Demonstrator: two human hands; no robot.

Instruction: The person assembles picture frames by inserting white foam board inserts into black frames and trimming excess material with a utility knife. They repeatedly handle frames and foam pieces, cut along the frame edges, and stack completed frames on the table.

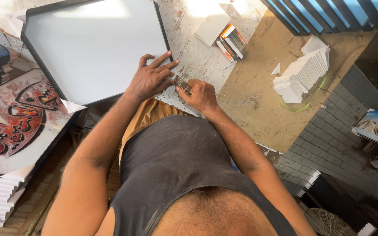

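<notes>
Pressing flat on the near corner of the black-framed white panel (95, 48), the left hand (152, 78) is spread, gripping nothing. A small dark ridged tool (183, 84) is pinched in the right hand (202, 95) beside that corner on the tabletop (250, 87); firm downward pressure should be kept so the frame cannot slide.

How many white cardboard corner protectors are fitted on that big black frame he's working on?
2 show: one on the far-left corner of the black frame, one on the near-left corner. The near-right corner is hidden under the left hand; the far-right lies out of view.
</notes>
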